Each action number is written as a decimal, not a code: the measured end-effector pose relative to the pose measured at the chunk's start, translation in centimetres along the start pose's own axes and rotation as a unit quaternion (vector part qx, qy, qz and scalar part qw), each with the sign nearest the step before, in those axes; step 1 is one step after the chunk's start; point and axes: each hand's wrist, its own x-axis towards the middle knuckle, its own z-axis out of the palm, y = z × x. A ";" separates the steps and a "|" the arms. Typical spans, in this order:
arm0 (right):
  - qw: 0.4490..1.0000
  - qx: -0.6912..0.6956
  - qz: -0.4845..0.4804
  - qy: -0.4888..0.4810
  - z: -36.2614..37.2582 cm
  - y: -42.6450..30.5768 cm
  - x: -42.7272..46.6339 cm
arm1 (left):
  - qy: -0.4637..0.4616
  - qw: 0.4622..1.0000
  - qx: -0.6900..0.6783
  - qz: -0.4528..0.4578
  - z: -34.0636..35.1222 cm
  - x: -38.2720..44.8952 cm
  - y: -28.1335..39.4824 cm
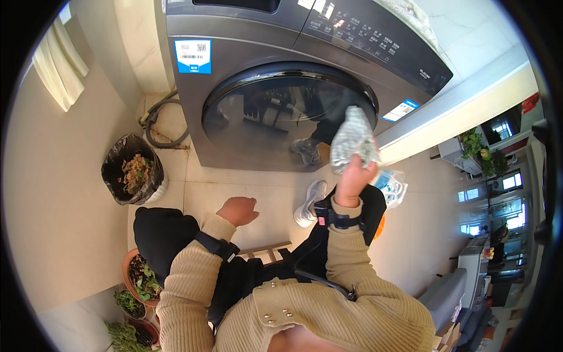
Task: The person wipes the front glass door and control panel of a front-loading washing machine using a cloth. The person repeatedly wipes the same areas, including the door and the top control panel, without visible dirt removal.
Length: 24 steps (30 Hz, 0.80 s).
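My right hand [355,178] grips a crumpled light grey-green cloth [352,138], held in front of the lower right part of the round glass door [281,119] of a dark grey front-loading washing machine [259,48]. Whether the cloth touches the door I cannot tell. My left hand [239,211] is over the floor tiles near my left knee, its fingers curled, with nothing seen in it. Lit symbols show on the control panel [352,31] at the machine's top.
A bin lined with a black bag [151,187] holds plant scraps at the left, beside a grey hose [165,144]. Potted plants [143,281] stand at the lower left. A white plastic bag [393,189] lies beyond my right knee. Furniture is far right.
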 end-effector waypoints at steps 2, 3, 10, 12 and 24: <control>0.996 0.015 -0.030 0.089 -0.6 -1.1 2.3 | -0.007 1.000 0.003 -0.005 0.0 -0.2 0.0; 0.989 -0.043 -0.092 0.108 -0.6 -1.4 3.5 | -0.008 1.000 0.003 -0.006 0.0 -0.3 -0.1; 0.932 -0.274 -0.235 -0.023 5.9 -2.1 6.7 | 0.009 1.000 -0.008 0.003 0.0 -0.5 -0.1; 0.913 -0.299 -0.276 -0.013 8.2 -3.0 6.1 | 0.039 0.999 -0.022 0.019 0.2 -0.5 -0.1; 0.832 -0.228 -0.439 -0.253 18.3 -4.7 -0.9 | 0.043 0.998 -0.012 0.046 0.8 0.4 -0.4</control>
